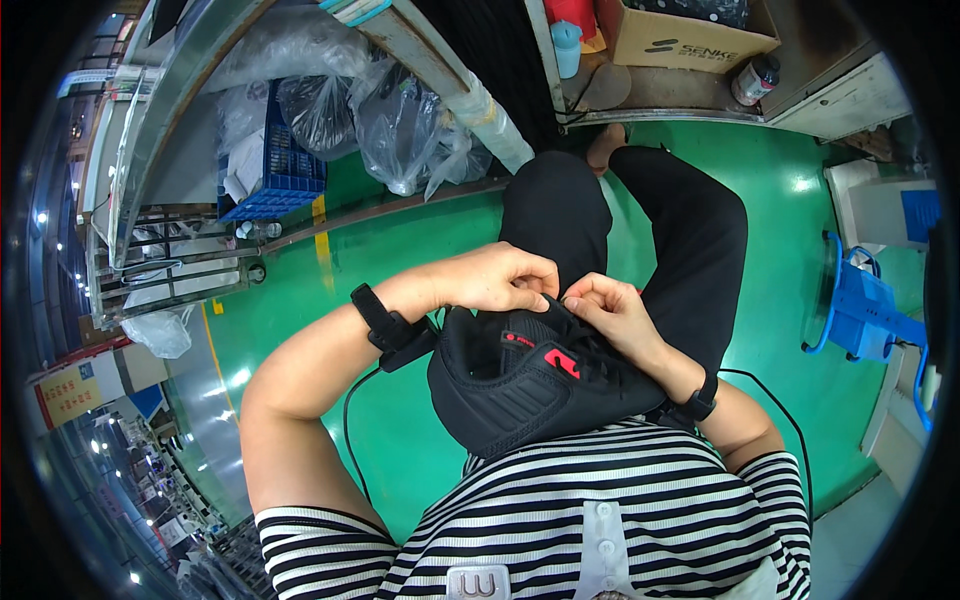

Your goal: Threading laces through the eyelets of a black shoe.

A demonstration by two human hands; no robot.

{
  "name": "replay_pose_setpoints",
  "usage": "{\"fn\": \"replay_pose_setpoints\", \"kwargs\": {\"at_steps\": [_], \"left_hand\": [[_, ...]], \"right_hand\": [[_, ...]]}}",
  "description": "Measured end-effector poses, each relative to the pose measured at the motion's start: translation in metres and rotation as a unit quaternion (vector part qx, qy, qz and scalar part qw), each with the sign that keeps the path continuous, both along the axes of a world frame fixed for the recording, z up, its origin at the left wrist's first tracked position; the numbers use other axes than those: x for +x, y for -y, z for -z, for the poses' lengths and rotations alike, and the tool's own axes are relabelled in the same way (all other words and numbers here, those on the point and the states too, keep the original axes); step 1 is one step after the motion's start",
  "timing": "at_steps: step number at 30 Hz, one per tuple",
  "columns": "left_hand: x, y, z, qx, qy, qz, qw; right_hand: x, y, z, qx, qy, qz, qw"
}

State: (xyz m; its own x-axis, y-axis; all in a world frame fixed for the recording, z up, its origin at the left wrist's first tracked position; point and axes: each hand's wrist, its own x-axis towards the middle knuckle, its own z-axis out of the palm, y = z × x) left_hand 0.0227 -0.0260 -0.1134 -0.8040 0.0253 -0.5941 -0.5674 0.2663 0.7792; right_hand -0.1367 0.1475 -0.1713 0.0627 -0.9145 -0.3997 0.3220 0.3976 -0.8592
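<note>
Item one: black shoe (525,385), a sneaker with ribbed side panels and small red marks on the tongue and upper. It rests against my striped shirt (600,510), above my lap, with the opening turned away from me toward my knees.

Item two: my left hand (495,278). Its grip is closed in a pinch, fingertips pressed together on the material at the top of the shoe's opening. A black wrist strap (385,325) with a small box sits on that wrist, and a thin black cable (350,420) hangs from it.

Item three: my right hand (612,312). Its grip is likewise closed in a pinch on the same top edge of the shoe, its fingertips touching those of the left hand. A black band (703,400) circles this wrist too.

Item four: my legs in black trousers (690,235), stretched out over the green floor (400,420) beyond the shoe.

Surroundings: a blue crate (280,170) and clear plastic bags (400,130) lie under a metal bench (190,80) at upper left; a cardboard box (690,35) and a dark bottle (755,78) stand at upper right; a blue frame (865,310) stands at the right, well apart from the hands.
</note>
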Motion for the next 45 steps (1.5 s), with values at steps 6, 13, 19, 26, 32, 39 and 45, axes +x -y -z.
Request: {"fn": "replay_pose_setpoints", "kwargs": {"at_steps": [6, 13, 19, 26, 32, 39, 45], "left_hand": [[-0.001, -0.008, -0.014, -0.103, -0.095, 0.038, 0.989], [-0.006, -0.009, -0.02, -0.21, -0.178, 0.092, 0.957], [-0.004, -0.008, -0.017, -0.192, -0.134, 0.075, 0.969], [0.0, -0.002, -0.011, -0.03, -0.028, -0.012, 0.999], [0.004, -0.004, -0.014, -0.041, -0.025, -0.013, 0.999], [0.001, -0.006, -0.052, -0.246, -0.252, 0.107, 0.93], [-0.027, 0.007, -0.072, -0.301, -0.347, 0.153, 0.875]], "right_hand": [[0.004, 0.0, 0.0, -0.025, -0.006, 0.019, 0.999], [0.005, -0.001, -0.001, -0.058, -0.075, -0.003, 0.995], [0.007, 0.002, 0.001, -0.088, -0.116, 0.003, 0.989], [0.005, 0.007, 0.0, -0.165, -0.203, -0.01, 0.965], [0.001, 0.014, -0.005, -0.197, -0.224, -0.04, 0.954], [-0.003, 0.011, -0.024, -0.245, -0.158, 0.009, 0.957], [-0.013, 0.01, -0.039, -0.23, -0.181, 0.088, 0.952]]}}
